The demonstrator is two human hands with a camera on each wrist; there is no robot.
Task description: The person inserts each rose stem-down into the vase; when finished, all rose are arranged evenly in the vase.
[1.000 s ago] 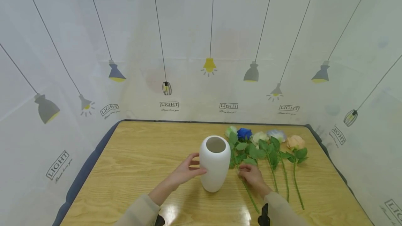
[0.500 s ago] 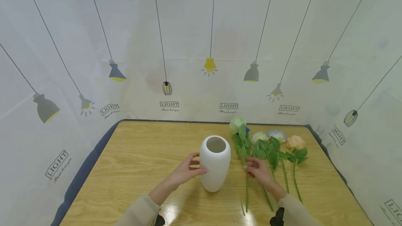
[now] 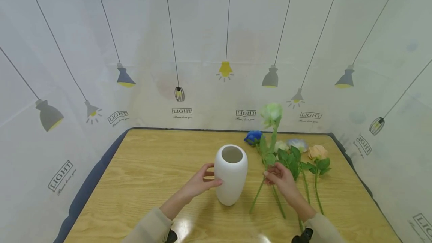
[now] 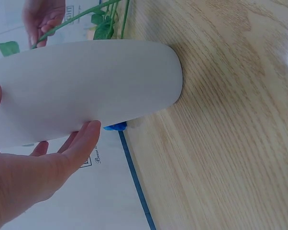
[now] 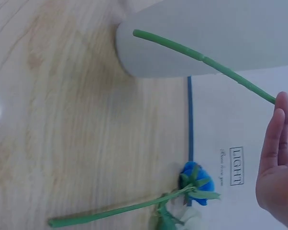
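An upright white vase (image 3: 231, 183) stands on the wooden table, its round mouth facing up. My left hand (image 3: 198, 186) holds its left side, thumb on the near face and fingers reaching round behind. To the right of the vase, my right hand (image 3: 282, 181) pinches the green stem of a pale green-white rose (image 3: 271, 113). The bloom is raised above the others, with the stem slanting down to the left. In the right wrist view, the bare lower stem (image 5: 201, 57) appears in front of the vase, seemingly off the table.
Lying right of the vase are a blue rose (image 3: 253, 138), a cream rose (image 3: 281, 146), a pale lavender flower (image 3: 297, 145) and a peach rose (image 3: 318, 153). A lamp-printed white sheet (image 3: 202, 48) rises behind the table (image 3: 152, 160).
My right hand has lifted the pale green-white rose off the table, tilting its bloom up and to the right. The blue rose shifted slightly left. My left hand stays on the vase.
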